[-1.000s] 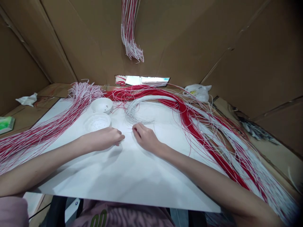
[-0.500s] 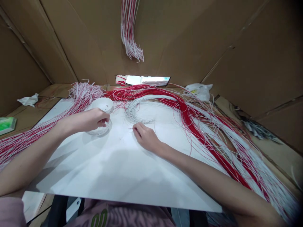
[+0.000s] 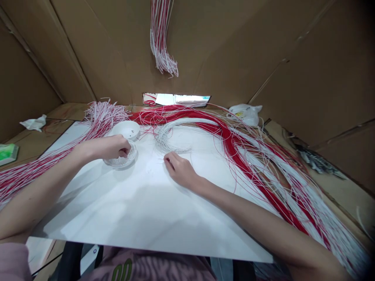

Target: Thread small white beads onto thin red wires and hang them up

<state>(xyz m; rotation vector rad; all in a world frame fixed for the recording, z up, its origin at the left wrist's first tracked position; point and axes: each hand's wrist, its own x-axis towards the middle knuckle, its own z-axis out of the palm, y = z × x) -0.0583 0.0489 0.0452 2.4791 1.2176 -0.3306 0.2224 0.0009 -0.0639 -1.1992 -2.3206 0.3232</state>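
My left hand is closed over a shallow clear dish of small white pieces, its fingertips down among them; whatever it pinches is hidden. Behind the dish stands a white bowl with a few dark specks inside. My right hand rests on the white board, fingers pinched on a thin red wire whose end points left. Just beyond it, a curved bundle of white wires lies on the board.
Red wires sweep along the back and right. A red-and-white bundle crosses the left; another hangs above. A plastic bag, crumpled tissue and green packet lie around the board.
My left hand has shifted slightly left and down into the dish, uncovering more of its rim and the bowl. My right hand has hardly moved.
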